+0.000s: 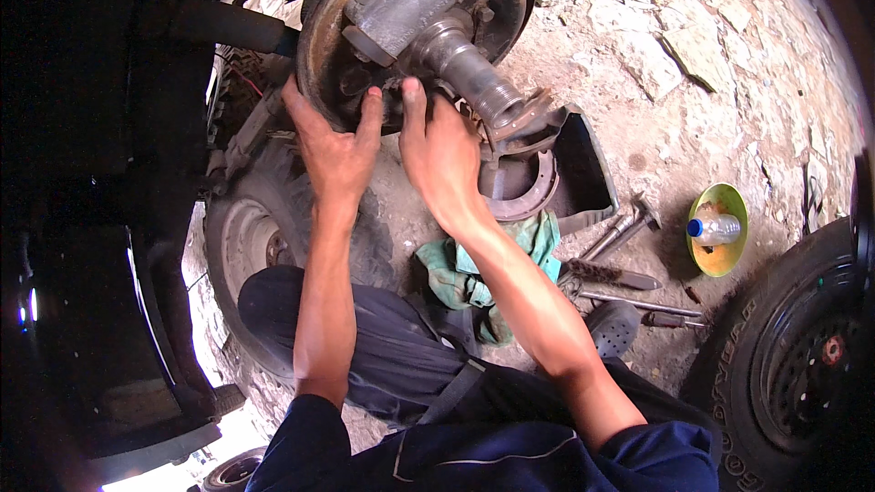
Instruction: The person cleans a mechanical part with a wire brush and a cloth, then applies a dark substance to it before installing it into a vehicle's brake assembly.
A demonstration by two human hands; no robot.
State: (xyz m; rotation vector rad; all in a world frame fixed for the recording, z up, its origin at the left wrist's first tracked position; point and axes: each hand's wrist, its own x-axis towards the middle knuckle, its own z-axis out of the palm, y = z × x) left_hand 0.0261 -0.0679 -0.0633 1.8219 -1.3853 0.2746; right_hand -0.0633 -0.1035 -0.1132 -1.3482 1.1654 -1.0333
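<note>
Backing plate: the rusty, round metal backing plate sat tilted above the stony beige ground, a grey threaded metal spindle jutting from it.
Left hand: the bare left hand was at the plate's lower edge, thumb raised, other fingers mostly hidden.
Right hand: the bare right hand was just beside it, below the spindle, fingertips partly hidden.
Grip: the hands were apart; whether either was clamped on anything, I could not tell.
Lettering: large raised letters curved around the black rubber tyre at the ground's lower right corner.
Bowl: the lime-green oval bowl, near the ground's right edge, held a clear blue-capped plastic bottle.
</note>
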